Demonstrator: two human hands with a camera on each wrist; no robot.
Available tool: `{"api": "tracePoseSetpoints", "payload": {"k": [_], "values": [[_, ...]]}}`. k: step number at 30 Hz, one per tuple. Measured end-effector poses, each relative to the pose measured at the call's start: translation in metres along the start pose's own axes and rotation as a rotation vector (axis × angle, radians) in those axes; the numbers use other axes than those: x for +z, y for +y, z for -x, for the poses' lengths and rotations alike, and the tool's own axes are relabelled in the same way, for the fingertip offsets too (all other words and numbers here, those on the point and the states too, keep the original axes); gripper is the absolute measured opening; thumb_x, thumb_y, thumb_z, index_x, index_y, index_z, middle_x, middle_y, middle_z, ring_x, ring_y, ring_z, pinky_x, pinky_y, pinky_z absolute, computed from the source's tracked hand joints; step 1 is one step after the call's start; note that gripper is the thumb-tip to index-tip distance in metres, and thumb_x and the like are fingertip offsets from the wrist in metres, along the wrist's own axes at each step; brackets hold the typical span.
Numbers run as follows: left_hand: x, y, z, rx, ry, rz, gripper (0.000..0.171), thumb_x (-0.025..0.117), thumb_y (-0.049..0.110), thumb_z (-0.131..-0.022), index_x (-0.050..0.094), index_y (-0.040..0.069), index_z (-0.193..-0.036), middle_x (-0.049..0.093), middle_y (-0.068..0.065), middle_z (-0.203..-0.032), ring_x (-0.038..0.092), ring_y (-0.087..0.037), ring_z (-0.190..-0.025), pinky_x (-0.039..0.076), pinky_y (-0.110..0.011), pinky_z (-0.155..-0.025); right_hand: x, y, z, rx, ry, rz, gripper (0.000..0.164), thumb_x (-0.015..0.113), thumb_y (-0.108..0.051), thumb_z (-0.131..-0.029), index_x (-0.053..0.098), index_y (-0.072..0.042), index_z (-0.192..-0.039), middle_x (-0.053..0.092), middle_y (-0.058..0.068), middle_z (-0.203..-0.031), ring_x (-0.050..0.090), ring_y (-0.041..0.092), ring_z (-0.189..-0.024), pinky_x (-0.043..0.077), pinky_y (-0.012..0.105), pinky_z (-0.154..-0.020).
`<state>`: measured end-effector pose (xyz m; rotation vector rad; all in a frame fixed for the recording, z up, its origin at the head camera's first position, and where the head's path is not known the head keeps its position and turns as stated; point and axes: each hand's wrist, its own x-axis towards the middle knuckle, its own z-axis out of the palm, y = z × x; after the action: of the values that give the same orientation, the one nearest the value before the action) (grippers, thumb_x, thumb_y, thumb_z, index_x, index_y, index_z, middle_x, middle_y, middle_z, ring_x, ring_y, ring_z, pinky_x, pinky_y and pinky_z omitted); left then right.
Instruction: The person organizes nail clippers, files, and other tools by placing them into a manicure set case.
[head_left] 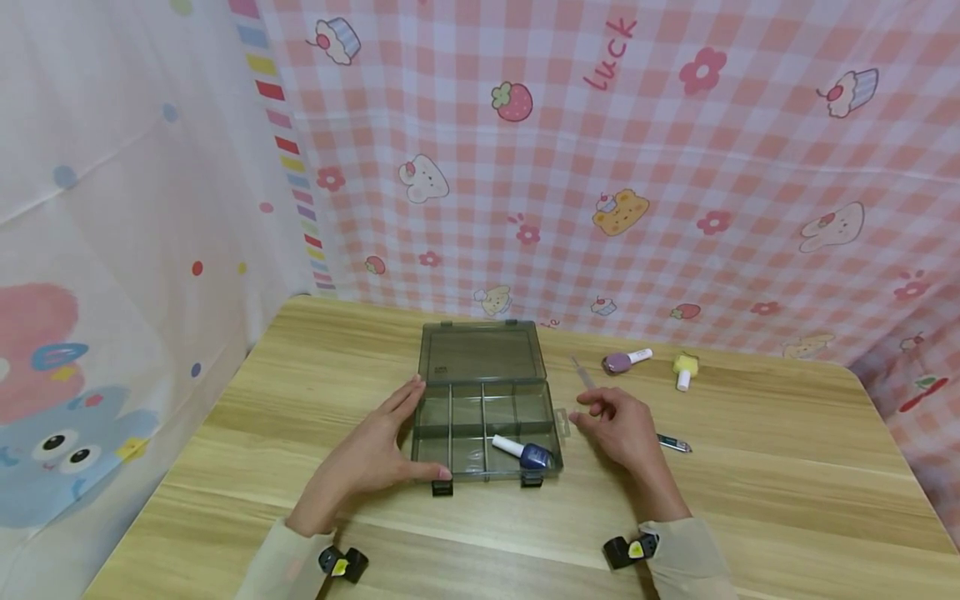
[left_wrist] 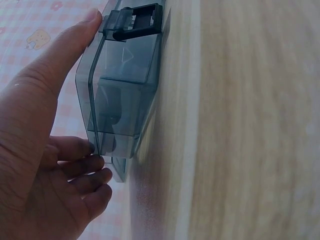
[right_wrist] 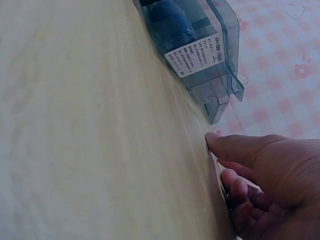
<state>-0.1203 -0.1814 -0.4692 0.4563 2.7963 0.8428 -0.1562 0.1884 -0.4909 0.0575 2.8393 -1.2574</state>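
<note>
A smoky see-through compartment box (head_left: 480,429) lies on the table with its lid (head_left: 480,352) tilted back. My left hand (head_left: 375,446) holds its left side, thumb on the front rim and fingertips near the back corner. In the left wrist view, the thumb (left_wrist: 75,45) lies by a black latch (left_wrist: 145,22). A dark blue nail polish bottle (head_left: 536,455) with a white cap lies in the front right compartments. Right of the box, my right hand (head_left: 618,425) is low at the table, fingers bent. A thin pale strip (head_left: 583,373) reaches its fingertips; I cannot tell whether they pinch it.
Behind the right hand lie a purple nail polish bottle (head_left: 618,362) and a yellow one (head_left: 686,365). A slim dark tool (head_left: 675,443) with a silvery tip shows partly from behind the right wrist. A checked pink curtain (head_left: 570,167) hangs along the table's back edge.
</note>
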Motion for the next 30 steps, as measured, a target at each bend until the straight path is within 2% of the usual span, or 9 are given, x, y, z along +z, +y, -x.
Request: {"api": "tracePoseSetpoints", "payload": {"k": [24,30], "values": [[0.0001,0.0001,0.0002,0.008,0.003,-0.004,0.134,0.079,0.079,-0.066,0.018,0.013,-0.165,0.011,-0.001,-0.175,0.025,-0.034,-0.157,0.037,-0.055,-0.121,-0.0029,0.0082,-0.0002,-0.042,-0.002,-0.026,0.025,0.081,-0.026,-0.090,0.074,-0.012,-0.109,0.065,0.003,-0.089,0.052,0.013,-0.074,0.041,0.021,-0.062],[0.0004,-0.0006,0.0003,0.008,0.005,-0.005,0.135,0.079,0.079,-0.065,0.017,0.013,-0.165,0.010,-0.002,-0.175,0.025,-0.034,-0.157,0.036,-0.055,-0.121,-0.0041,0.0029,0.0004,-0.086,-0.006,-0.050,0.026,0.080,-0.025,-0.091,0.075,-0.011,-0.112,0.066,0.004,-0.087,0.055,0.014,-0.075,0.045,0.020,-0.061]]}}
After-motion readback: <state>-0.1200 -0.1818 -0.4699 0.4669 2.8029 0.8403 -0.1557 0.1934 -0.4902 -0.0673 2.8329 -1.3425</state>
